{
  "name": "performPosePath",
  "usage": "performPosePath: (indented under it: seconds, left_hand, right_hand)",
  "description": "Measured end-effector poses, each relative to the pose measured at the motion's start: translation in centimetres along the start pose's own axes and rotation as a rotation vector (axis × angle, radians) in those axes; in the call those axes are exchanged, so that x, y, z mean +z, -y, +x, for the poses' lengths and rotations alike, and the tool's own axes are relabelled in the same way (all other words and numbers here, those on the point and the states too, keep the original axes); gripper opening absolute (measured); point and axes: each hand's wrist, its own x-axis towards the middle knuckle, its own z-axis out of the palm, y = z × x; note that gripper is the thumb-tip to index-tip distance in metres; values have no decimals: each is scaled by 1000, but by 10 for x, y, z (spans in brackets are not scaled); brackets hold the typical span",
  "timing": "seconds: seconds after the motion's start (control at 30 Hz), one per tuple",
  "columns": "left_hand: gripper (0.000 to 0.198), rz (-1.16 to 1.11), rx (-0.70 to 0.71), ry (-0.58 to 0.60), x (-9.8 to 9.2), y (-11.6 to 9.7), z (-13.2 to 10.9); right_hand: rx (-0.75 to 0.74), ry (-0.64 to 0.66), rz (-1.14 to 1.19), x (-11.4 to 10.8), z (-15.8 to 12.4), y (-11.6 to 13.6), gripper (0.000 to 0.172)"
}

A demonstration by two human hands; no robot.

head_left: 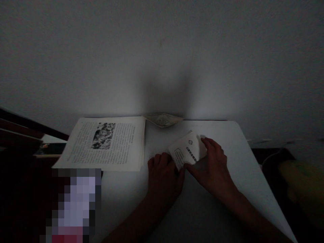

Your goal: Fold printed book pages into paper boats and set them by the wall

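A piece of printed paper, folded to a small sheet with Chinese characters and a round emblem, lies tilted between my hands over the white table. My left hand is at its lower left, knuckles up and fingers curled, with the thumb at the paper's lower corner. My right hand grips the paper from the right, thumb on the near edge and fingers by the raised right edge. Behind them, a folded paper piece, boat-like with a diamond-shaped opening, stands by the wall.
A stack of printed pages with a black-and-white picture lies at the table's left. The white table meets a grey wall at the back. A pixelated patch covers the lower left. Something yellowish sits in the dark at right.
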Motion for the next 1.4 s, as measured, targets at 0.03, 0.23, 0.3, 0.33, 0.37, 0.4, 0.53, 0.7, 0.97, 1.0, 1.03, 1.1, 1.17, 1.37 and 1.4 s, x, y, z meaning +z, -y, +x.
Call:
performPosePath:
  seconds: [0.03, 0.23, 0.3, 0.33, 0.37, 0.4, 0.53, 0.7, 0.97, 1.0, 1.03, 1.1, 1.17, 1.37, 1.4]
  left_hand:
    - [23, 0, -8, 7, 0, 0, 0]
    - [22, 0, -40, 24, -1, -1, -1]
    - [22, -2, -43, 34, -1, -1, 0]
    - [22, -4, -40, 40, 0, 0, 0]
    - [22, -5, -36, 42, 0, 0, 0]
    - [22, -5, -34, 42, 0, 0, 0]
    - [20, -13, -29, 39, -1, 1, 0]
    - [19, -29, -23, 40, -2, 2, -1]
    - [21, -13, -26, 35, -2, 1, -1]
    - [21, -14, -26, 34, -2, 1, -1]
    - [21, -16, -26, 32, -2, 1, -1]
    - [20, -19, -28, 22, -1, 2, -1]
    - [20, -19, -26, 14, -1, 2, -1]
    - [21, -23, -20, 6, -1, 4, -1]
    - [21, -19, -20, 4, -1, 4, -1]
  right_hand:
    - [1, 5, -4, -1, 0, -1, 87]
    - [-11, 63, -28, -2, 2, -3, 87]
    - [-10, 70, -28, -2, 2, -4, 87]
    - [-8, 69, -29, -2, 2, -4, 87]
    - [-5, 69, -29, -2, 2, -4, 86]
    - [-1, 68, -28, -2, 2, -4, 86]
    - [33, 81, -9, -4, 5, -6, 82]
    - [61, 112, 27, -7, 10, -11, 83]
    - [163, 92, 61, -17, 11, -31, 74]
    - [175, 84, 74, -18, 12, -34, 71]
    - [186, 74, 89, -20, 13, -38, 68]
    - [213, 53, 101, -23, 14, -45, 63]
    - [229, 15, 98, -27, 15, -50, 59]
    - [100, -166, 186, -27, 10, -34, 34]
    - [39, -141, 211, -25, 9, -29, 29]
